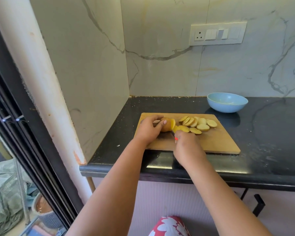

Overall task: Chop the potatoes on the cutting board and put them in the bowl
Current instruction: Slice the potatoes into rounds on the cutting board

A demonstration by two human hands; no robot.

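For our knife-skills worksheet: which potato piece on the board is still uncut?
The potato chunk gripped by the left hand; it is thick and rounded, while the slices lie flat.

Two bare forearms reach forward and converge over the work. The left hand (147, 128) lies palm down, fingers (161, 124) curled over what it steadies. The right hand (187, 147) (seen from the back, knuckles up) is closed round a handle, its wrist angled inward.

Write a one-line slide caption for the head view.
Left hand steadies a potato on the cutting board while the right hand slices; blue bowl waits behind.
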